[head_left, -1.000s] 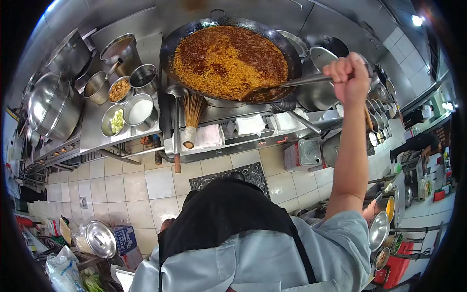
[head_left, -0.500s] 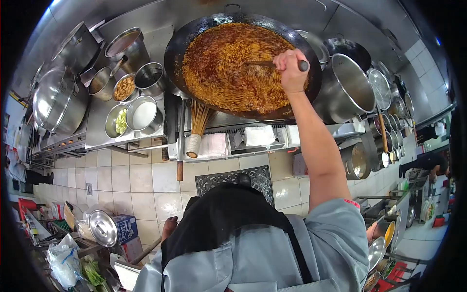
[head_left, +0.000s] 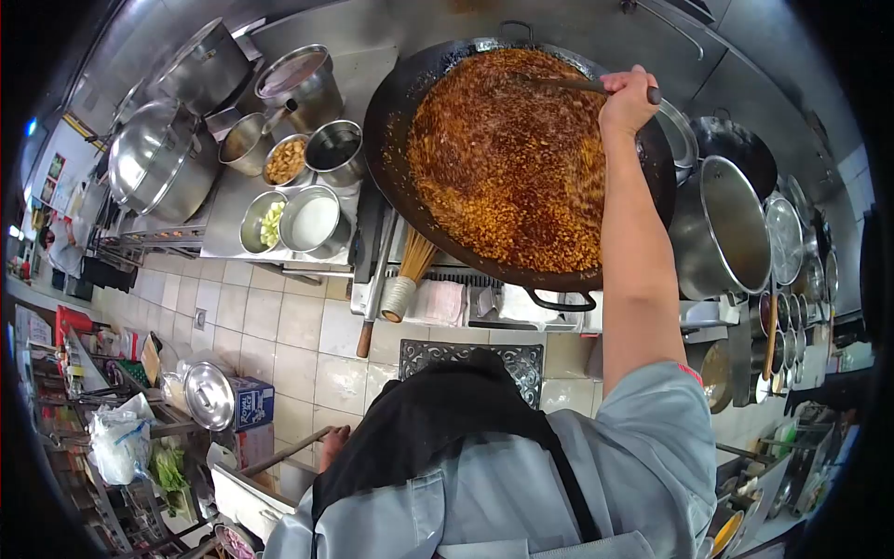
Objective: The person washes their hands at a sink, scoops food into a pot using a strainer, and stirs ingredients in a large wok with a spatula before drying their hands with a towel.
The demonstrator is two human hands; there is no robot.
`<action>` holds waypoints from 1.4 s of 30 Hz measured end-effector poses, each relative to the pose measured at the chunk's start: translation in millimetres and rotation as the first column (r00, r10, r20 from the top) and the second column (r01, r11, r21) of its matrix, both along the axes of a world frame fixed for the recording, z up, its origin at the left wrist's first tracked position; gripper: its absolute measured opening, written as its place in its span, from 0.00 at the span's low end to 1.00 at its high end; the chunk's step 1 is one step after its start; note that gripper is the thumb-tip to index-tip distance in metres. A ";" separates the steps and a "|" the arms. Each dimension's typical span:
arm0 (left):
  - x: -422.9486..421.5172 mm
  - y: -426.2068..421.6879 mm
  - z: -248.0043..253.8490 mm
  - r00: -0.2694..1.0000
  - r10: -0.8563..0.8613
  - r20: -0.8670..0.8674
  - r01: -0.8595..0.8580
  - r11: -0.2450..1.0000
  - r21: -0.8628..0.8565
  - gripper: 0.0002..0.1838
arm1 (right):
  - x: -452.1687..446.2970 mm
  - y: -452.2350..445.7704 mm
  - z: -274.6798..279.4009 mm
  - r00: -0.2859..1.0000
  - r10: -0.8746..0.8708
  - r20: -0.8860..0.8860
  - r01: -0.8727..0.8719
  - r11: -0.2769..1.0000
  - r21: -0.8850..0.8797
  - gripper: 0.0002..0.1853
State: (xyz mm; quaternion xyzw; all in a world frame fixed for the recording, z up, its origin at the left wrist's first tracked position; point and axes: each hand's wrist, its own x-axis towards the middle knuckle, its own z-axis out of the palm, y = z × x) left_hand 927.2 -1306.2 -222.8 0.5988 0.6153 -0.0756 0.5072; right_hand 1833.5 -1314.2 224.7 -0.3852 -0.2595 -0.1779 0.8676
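My right hand (head_left: pixel 630 110) is closed around the handle of a long-handled cooking utensil (head_left: pixel 570 84). The utensil reaches over the far right part of a large black wok (head_left: pixel 391 130); its working end is hidden in the food. Reddish-brown oily sauce with many small yellowish bits (head_left: pixel 507 168) fills the wok and is blurred by motion. Low at my left side, my left hand (head_left: pixel 333 445) shows only in part beside a bar (head_left: pixel 289 454). Its fingers are too small and covered to make out.
Left of the wok stand steel pots, a bowl of brown chunks (head_left: pixel 285 162), a bowl of pale green pieces (head_left: pixel 271 224) and a pot of white contents (head_left: pixel 314 222). A bamboo brush (head_left: pixel 402 289) leans at the front. A tall steel pot (head_left: pixel 717 233) stands right.
My right hand has pushed the utensil toward the wok's far side. The sauce's surface has swirled and looks darker. The whole view has shifted, with the wok lower and farther right.
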 end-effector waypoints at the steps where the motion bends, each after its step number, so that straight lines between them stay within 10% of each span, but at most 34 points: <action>1: -2.0 0.4 -0.1 0.997 -0.073 0.031 0.071 0.996 0.059 0.30 | 5.3 1.6 5.9 0.992 0.070 -0.105 -0.059 0.992 0.108 0.13; 11: 2.8 13.7 29.3 0.882 -0.436 -0.180 0.446 0.895 0.020 0.24 | -10.9 26.1 15.1 0.930 0.232 -0.287 -0.171 0.959 0.224 0.15; 14: -12.3 32.8 -4.3 0.939 -0.339 -0.053 0.343 0.921 0.182 0.26 | -39.3 24.6 19.3 0.903 0.292 -0.315 -0.217 0.943 0.252 0.17; 17: 2.3 47.8 34.5 0.993 0.057 0.100 -0.056 0.998 -0.012 0.28 | -68.3 20.6 19.7 0.883 0.333 -0.331 -0.254 0.932 0.258 0.17; 23: 64.8 86.6 137.5 0.721 0.505 0.474 -0.442 0.862 -0.246 0.28 | -142.3 -1.9 28.5 0.879 0.358 -0.314 -0.303 0.929 0.213 0.17; 33: 267.7 124.6 358.5 0.492 -0.126 0.862 0.052 0.992 0.115 0.23 | -251.0 -78.4 44.2 0.902 0.339 -0.266 -0.329 0.941 0.083 0.19; 37: 350.5 75.8 428.0 0.243 -0.475 0.846 0.287 0.868 0.405 0.24 | -305.7 -104.7 67.3 0.935 0.310 -0.173 -0.321 0.946 -0.045 0.17; 42: 422.5 -5.3 482.0 0.016 -0.749 0.663 0.190 0.653 0.733 0.43 | -389.3 -122.5 103.1 0.967 0.214 -0.136 -0.253 0.852 -0.458 0.10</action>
